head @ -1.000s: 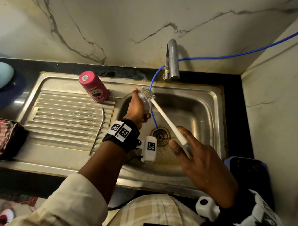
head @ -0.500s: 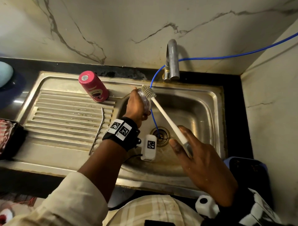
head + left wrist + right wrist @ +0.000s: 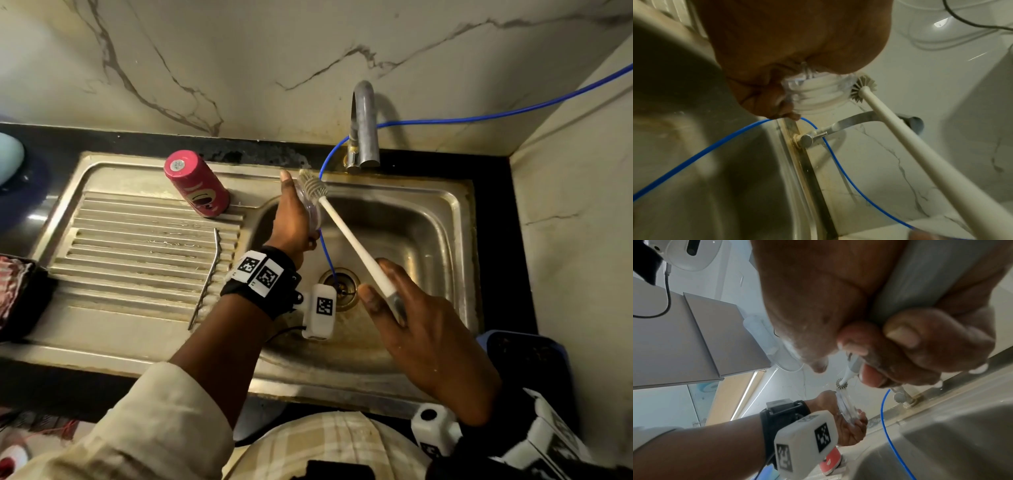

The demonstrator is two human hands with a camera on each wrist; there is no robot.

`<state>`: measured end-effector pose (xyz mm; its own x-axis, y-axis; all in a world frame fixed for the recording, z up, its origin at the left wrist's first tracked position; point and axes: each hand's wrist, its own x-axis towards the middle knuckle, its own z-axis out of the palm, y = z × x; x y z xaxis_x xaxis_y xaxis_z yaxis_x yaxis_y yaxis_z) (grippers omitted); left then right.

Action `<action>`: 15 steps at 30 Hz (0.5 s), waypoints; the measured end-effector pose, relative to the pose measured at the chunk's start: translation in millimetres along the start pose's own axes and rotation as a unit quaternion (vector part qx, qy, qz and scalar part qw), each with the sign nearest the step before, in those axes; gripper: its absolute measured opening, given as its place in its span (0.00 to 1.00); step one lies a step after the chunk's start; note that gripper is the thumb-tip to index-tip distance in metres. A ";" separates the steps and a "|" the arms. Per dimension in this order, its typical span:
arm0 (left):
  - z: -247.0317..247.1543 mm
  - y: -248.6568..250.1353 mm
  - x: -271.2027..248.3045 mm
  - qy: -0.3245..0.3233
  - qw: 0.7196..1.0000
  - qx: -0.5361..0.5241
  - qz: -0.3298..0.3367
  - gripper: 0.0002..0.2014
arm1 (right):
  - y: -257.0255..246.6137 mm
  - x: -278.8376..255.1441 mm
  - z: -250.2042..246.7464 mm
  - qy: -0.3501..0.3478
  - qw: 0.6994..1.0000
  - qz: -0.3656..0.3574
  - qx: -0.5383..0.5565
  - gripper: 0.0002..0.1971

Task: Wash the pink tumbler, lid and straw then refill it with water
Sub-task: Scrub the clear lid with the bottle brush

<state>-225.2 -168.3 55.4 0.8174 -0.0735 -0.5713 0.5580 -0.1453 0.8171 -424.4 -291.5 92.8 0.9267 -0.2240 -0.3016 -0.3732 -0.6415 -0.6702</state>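
My left hand (image 3: 291, 219) holds the clear lid (image 3: 313, 214) on edge over the left side of the sink basin (image 3: 421, 240); the lid (image 3: 816, 97) shows ribbed threads in the left wrist view. My right hand (image 3: 404, 308) grips the handle of a white bottle brush (image 3: 349, 240), whose bristle head (image 3: 312, 186) touches the lid's top edge. The pink tumbler (image 3: 197, 185) stands upside down on the drainboard. A bent metal straw (image 3: 207, 277) lies on the drainboard ridges. Soap foam clings to my right fingers (image 3: 900, 337).
The tap (image 3: 363, 126) rises behind the basin with a blue tube (image 3: 329, 253) running down into the drain (image 3: 339, 286). A dark bin (image 3: 527, 363) sits at the right, a dark tray with red cloth (image 3: 13, 294) at the left edge.
The brush head has slid slightly up along the lid's rim. Both hands stay almost where they were.
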 end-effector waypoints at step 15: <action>-0.7 -19.5 15.7 -0.003 1.000 -0.024 0.010 0.44 | -2.0 -2.6 0.5 -0.009 1.000 0.010 -0.010 0.35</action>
<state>-223.1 -166.0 30.5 0.8276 -0.0813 -0.5555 0.5482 -0.0963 0.8308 -426.0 -289.2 94.6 0.9182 -0.2242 -0.3266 -0.3905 -0.6511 -0.6509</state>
